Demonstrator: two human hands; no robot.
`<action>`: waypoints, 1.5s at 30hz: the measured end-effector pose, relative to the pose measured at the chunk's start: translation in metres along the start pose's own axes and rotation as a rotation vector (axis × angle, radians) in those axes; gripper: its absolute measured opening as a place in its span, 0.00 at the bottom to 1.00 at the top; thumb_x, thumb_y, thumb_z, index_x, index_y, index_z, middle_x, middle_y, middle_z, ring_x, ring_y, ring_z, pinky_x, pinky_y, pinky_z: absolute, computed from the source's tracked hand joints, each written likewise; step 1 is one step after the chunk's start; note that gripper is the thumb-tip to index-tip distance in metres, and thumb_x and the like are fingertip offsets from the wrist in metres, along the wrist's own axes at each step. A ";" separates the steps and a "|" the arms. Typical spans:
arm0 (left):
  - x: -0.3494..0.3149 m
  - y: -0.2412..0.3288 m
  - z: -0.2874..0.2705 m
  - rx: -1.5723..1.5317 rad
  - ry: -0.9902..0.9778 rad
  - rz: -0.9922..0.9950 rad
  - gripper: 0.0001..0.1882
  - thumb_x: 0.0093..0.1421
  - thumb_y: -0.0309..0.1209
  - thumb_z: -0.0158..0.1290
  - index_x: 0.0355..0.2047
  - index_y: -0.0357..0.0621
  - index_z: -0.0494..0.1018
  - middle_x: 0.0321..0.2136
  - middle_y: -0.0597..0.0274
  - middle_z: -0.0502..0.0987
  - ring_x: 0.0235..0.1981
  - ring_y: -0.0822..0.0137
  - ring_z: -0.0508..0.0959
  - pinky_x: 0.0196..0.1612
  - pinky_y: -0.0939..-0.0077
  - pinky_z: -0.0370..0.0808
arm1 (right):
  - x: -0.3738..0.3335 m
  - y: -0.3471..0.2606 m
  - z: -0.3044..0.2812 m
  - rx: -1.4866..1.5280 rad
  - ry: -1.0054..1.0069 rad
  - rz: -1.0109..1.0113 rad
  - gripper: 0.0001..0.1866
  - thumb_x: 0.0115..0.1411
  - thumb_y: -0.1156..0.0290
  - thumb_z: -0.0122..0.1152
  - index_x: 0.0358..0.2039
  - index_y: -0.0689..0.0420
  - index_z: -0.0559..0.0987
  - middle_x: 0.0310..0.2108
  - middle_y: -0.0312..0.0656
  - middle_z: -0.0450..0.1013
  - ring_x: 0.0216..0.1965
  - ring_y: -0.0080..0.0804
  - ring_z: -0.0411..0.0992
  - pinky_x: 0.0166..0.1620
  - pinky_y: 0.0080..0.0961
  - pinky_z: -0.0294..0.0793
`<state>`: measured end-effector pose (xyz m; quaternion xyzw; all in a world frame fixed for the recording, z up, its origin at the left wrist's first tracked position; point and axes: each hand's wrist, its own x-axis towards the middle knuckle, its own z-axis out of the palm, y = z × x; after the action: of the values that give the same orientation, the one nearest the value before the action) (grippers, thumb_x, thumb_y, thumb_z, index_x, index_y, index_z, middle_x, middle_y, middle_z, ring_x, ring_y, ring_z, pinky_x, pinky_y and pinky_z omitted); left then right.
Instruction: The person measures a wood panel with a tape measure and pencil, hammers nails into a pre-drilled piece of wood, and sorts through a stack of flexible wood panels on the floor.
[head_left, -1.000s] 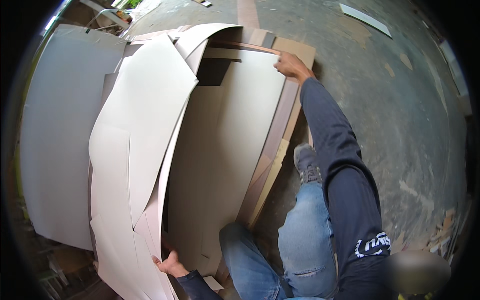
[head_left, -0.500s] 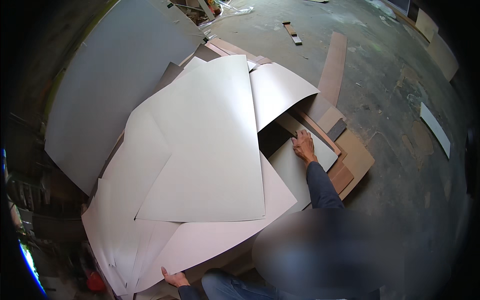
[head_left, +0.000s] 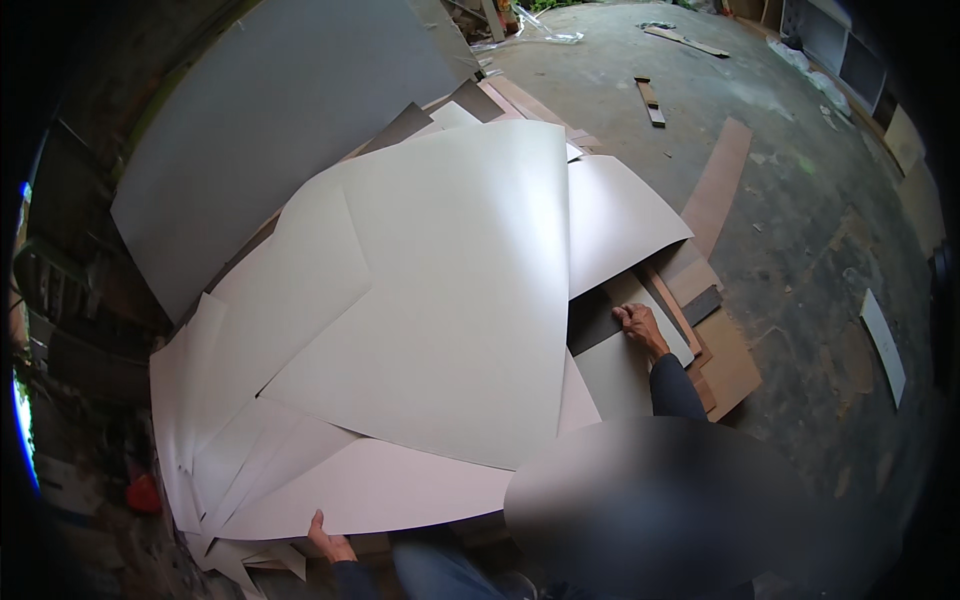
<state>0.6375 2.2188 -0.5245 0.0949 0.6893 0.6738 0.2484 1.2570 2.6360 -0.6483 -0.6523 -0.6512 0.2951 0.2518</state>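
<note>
A pile of large, thin, pale sheets bulges upward before me, with a broad off-white sheet [head_left: 450,290] on top. Under its front lies a pale pink sheet [head_left: 400,490]. My left hand [head_left: 330,541] grips the near edge of the pink sheet, thumb above and fingers hidden below. At the right, my right hand [head_left: 645,330] reaches beneath the raised sheets, its fingers curled on the edge of a light grey board [head_left: 615,375]. Beside that edge a dark sheet [head_left: 592,322] shows in the gap. A curled white sheet [head_left: 625,205] arches above this hand.
Brown board offcuts [head_left: 730,360] stick out at the pile's right. A large grey panel [head_left: 280,130] leans at the left. On the concrete floor lie a long wooden strip [head_left: 720,185], a white strip [head_left: 883,345] and a small wooden piece [head_left: 649,100]. A blurred round patch [head_left: 660,500] hides the lower right.
The view has shifted, and the pile sits farther right. The top sheets' near edge bows more, and loose pieces show under the front left corner. Both hands keep their places on the sheets.
</note>
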 end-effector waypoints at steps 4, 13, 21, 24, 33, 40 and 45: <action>-0.014 0.002 -0.016 -0.076 -0.061 -0.126 0.18 0.58 0.32 0.44 0.44 0.29 0.65 0.41 0.52 0.71 0.43 0.55 0.72 0.47 0.64 0.71 | -0.062 -0.018 -0.021 0.286 -0.064 0.087 0.20 0.61 0.58 0.52 0.22 0.64 0.71 0.16 0.39 0.62 0.21 0.26 0.59 0.27 0.28 0.60; -0.017 -0.015 -0.003 0.024 -0.023 0.041 0.15 0.62 0.30 0.44 0.42 0.27 0.65 0.41 0.52 0.70 0.40 0.66 0.71 0.46 0.74 0.71 | -0.142 -0.030 -0.033 0.253 -0.066 0.169 0.22 0.62 0.55 0.51 0.21 0.62 0.67 0.16 0.37 0.55 0.21 0.25 0.54 0.26 0.27 0.56; -0.005 -0.008 0.057 0.093 0.026 0.035 0.13 0.61 0.31 0.43 0.39 0.32 0.68 0.37 0.55 0.72 0.39 0.63 0.73 0.44 0.71 0.73 | -0.149 -0.010 -0.013 0.097 0.030 0.257 0.20 0.61 0.56 0.52 0.23 0.63 0.71 0.17 0.41 0.61 0.22 0.33 0.61 0.29 0.31 0.62; 0.019 -0.010 0.026 0.268 -0.168 0.185 0.13 0.61 0.27 0.43 0.42 0.29 0.67 0.37 0.53 0.71 0.40 0.66 0.72 0.43 0.74 0.72 | -0.153 -0.045 -0.014 -0.236 0.161 0.193 0.16 0.59 0.60 0.53 0.30 0.63 0.74 0.29 0.47 0.70 0.33 0.43 0.67 0.39 0.37 0.66; 0.021 0.041 0.041 0.430 0.028 0.263 0.24 0.50 0.15 0.41 0.50 0.29 0.68 0.27 0.62 0.72 0.15 0.79 0.59 0.17 0.84 0.53 | -0.240 -0.083 0.008 -0.375 0.232 -0.054 0.28 0.53 0.55 0.57 0.48 0.62 0.69 0.50 0.50 0.65 0.53 0.46 0.61 0.54 0.40 0.59; 0.068 0.073 0.043 0.395 0.093 0.162 0.11 0.59 0.26 0.49 0.39 0.28 0.73 0.22 0.66 0.70 0.13 0.78 0.57 0.15 0.82 0.51 | -0.208 -0.154 0.055 1.055 -0.352 0.063 0.44 0.58 0.40 0.47 0.64 0.58 0.49 0.65 0.48 0.46 0.64 0.46 0.49 0.64 0.39 0.48; 0.109 0.090 0.011 0.499 0.094 0.173 0.11 0.60 0.30 0.52 0.33 0.32 0.75 0.18 0.68 0.67 0.10 0.77 0.55 0.13 0.80 0.49 | -0.122 -0.256 0.027 1.794 -0.717 -0.172 0.41 0.58 0.38 0.40 0.65 0.47 0.47 0.66 0.48 0.42 0.63 0.58 0.47 0.59 0.61 0.49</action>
<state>0.5307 2.2857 -0.4593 0.1804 0.8342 0.5056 0.1264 1.0612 2.5196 -0.4780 -0.0394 -0.2676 0.8441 0.4630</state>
